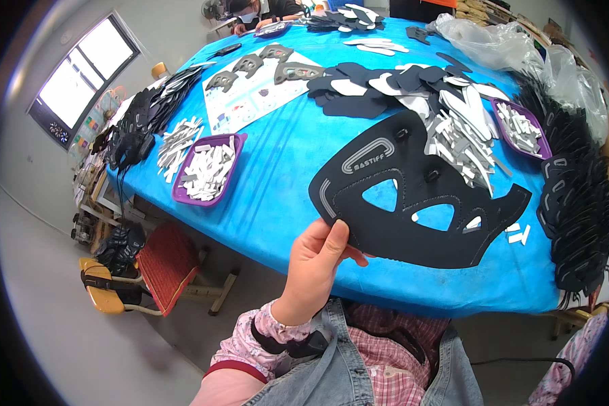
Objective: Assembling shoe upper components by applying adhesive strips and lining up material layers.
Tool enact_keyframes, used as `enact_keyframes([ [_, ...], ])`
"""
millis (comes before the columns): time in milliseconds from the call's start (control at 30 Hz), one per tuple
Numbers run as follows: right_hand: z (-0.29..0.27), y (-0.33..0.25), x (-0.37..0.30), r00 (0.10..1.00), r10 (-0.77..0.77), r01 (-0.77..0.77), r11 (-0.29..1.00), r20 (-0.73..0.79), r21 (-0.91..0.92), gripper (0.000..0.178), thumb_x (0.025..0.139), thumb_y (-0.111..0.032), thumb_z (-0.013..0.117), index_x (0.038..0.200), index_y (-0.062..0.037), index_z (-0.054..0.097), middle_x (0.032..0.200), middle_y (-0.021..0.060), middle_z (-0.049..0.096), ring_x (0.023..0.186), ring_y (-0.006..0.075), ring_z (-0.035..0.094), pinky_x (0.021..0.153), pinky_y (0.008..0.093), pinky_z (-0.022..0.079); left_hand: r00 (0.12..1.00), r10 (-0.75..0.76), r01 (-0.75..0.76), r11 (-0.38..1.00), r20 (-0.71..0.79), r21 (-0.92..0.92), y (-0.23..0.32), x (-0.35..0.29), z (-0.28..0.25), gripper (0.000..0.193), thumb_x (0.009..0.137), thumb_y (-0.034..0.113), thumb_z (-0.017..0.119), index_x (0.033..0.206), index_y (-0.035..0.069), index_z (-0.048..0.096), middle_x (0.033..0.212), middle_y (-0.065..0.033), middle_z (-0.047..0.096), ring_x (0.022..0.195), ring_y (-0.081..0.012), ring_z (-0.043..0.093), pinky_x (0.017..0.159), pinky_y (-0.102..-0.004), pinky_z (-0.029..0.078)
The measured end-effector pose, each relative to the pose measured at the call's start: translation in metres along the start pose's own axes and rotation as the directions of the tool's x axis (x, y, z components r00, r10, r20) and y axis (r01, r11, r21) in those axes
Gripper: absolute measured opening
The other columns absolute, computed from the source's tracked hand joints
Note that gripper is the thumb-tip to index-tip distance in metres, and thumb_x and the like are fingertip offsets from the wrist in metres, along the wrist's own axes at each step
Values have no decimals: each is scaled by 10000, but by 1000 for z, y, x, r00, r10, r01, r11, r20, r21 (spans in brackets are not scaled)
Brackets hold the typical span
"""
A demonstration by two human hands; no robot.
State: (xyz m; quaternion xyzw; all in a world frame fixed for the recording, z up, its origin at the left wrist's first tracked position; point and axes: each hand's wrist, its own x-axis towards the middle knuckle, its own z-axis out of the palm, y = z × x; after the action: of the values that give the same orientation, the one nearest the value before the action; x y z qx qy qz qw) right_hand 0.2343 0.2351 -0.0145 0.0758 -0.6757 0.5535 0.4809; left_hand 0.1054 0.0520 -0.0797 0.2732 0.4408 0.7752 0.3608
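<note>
My left hand (316,260) pinches the lower left edge of a flat black panel (369,227) between thumb and fingers. Rounded triangular cut-outs, stitched seams and grey printed marks show on the panel, which is held up above the near part of the table. Through its openings I see bits of the blue cover and white pieces. My right hand is out of view; only a pink patterned sleeve (575,365) shows at the lower right. Just beyond the panel lies a heap of white and grey strips (457,145).
A blue-covered table (264,223) carries purple trays of white strips (210,169) (519,128), dark and white oval pads (358,88), an instruction sheet (243,111) with grey parts, and stacked black panels (568,216). A red-seated chair (166,267) stands left. Another person (267,13) sits far across.
</note>
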Motion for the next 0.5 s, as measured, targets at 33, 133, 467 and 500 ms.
enact_keyframes([
  [33, 3, 2, -2, 1000, 17, -17, 1000, -3, 7, 851, 845, -638, 401, 1376, 14, 273, 1212, 191, 456, 886, 280, 556, 624, 354, 501, 1000, 9, -10, 1000, -9, -4, 1, -1, 0, 261, 959, 276, 486, 1001, 36, 580, 869, -71, 655, 711, -154, 623, 612, -274, 492],
  [133, 8, 6, -5, 998, 63, -63, 998, -9, 20, 855, 846, -643, 394, 1373, 18, 275, 1215, 195, 459, 890, 284, 559, 627, 356, 506, 1000, 15, -15, 1000, 4, 13, 2, 4, -2, 260, 958, 276, 488, 997, 37, 580, 856, -72, 656, 705, -154, 622, 613, -275, 492],
  [467, 2, 9, -8, 992, 110, -112, 993, -57, -44, 871, 848, -661, 370, 1365, 34, 281, 1225, 209, 470, 904, 297, 571, 637, 365, 520, 999, -38, 37, 999, -20, -29, -6, 4, 7, 223, 961, 254, 488, 972, 50, 580, 848, -64, 654, 702, -148, 624, 600, -271, 492],
  [500, 0, 7, -13, 988, 127, -133, 989, -83, -71, 872, 848, -662, 368, 1365, 35, 282, 1226, 210, 471, 906, 298, 572, 638, 366, 522, 998, -65, 65, 997, 5, -43, -5, 8, 2, 223, 961, 254, 488, 972, 50, 580, 848, -64, 654, 702, -148, 624, 600, -271, 492],
])
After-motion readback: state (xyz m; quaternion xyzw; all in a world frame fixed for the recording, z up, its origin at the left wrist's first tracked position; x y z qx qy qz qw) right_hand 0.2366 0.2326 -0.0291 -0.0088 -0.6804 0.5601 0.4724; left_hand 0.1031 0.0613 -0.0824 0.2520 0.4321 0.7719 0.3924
